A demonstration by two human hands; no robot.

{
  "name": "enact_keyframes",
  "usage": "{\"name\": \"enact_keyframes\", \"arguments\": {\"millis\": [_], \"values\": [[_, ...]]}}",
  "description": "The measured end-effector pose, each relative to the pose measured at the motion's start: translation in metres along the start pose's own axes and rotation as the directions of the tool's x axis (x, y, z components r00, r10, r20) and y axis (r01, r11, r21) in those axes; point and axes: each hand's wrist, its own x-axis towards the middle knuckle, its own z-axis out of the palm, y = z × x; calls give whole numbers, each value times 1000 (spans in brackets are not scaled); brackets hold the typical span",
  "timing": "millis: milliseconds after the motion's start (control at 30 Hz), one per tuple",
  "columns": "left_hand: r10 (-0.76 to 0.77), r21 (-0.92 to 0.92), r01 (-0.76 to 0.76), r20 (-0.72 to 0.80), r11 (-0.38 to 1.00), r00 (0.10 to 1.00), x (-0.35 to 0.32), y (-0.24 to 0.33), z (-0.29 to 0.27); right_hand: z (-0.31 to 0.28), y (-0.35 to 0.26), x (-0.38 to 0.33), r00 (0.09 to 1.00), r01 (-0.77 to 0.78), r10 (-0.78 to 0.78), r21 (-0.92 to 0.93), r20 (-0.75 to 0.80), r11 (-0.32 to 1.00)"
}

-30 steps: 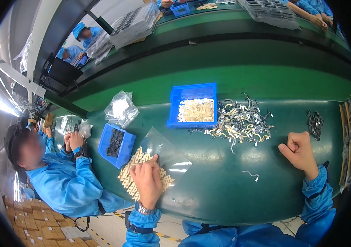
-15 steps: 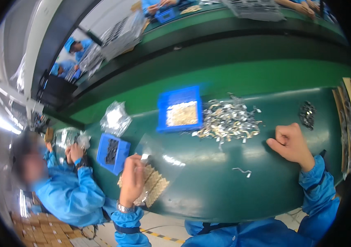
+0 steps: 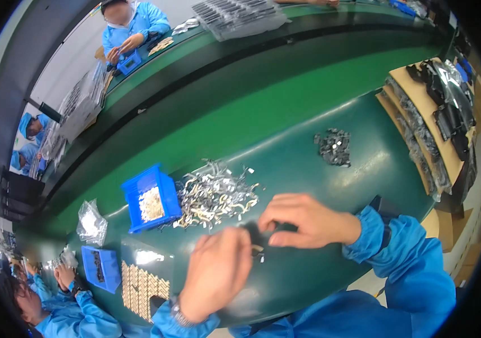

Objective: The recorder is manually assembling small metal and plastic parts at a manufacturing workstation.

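My left hand [image 3: 218, 273], wearing a metal watch, is back-up over the near table edge; motion blur hides its fingertips. To its right, my right hand [image 3: 311, 221] curls its fingers and thumb toward it. A blurred dark patch shows at the right fingertips, too smeared to name. Just under them, a small curved strip with a white end [image 3: 258, 252] shows between the hands. Beyond both hands, a heap of small silver and cream strips [image 3: 218, 194] touches a blue bin [image 3: 136, 194] of pale pieces.
A pile of black parts [image 3: 333, 147] lies at the back right, before stacked cardboard layers [image 3: 415, 127]. To the left are a sheet of beige pieces [image 3: 142, 290], a smaller blue bin [image 3: 100, 267] and a clear plastic bag [image 3: 92, 223]. A co-worker [image 3: 65, 310] sits at the far left.
The view has swung to the right. My right hand has come left from near the black pile, and my left hand has left the beige sheet; the two are now close together.
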Motion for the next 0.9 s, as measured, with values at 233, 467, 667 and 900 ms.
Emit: {"name": "enact_keyframes", "arguments": {"millis": [233,467,667,900], "values": [[-11,-259,1,-38,966,999,12,-29,34,12,6,2,995,-102,101,64,19,993],[-125,-477,13,-204,879,971,13,-29,42,4,-1,3,976,-219,219,70,4,973],[-89,-384,-61,-360,921,929,12,-43,53,6,8,4,986,-168,167,20,21,986],[-179,-392,5,-410,920,895,-1,-48,60,8,-9,6,971,-236,226,-199,-73,951]]}}
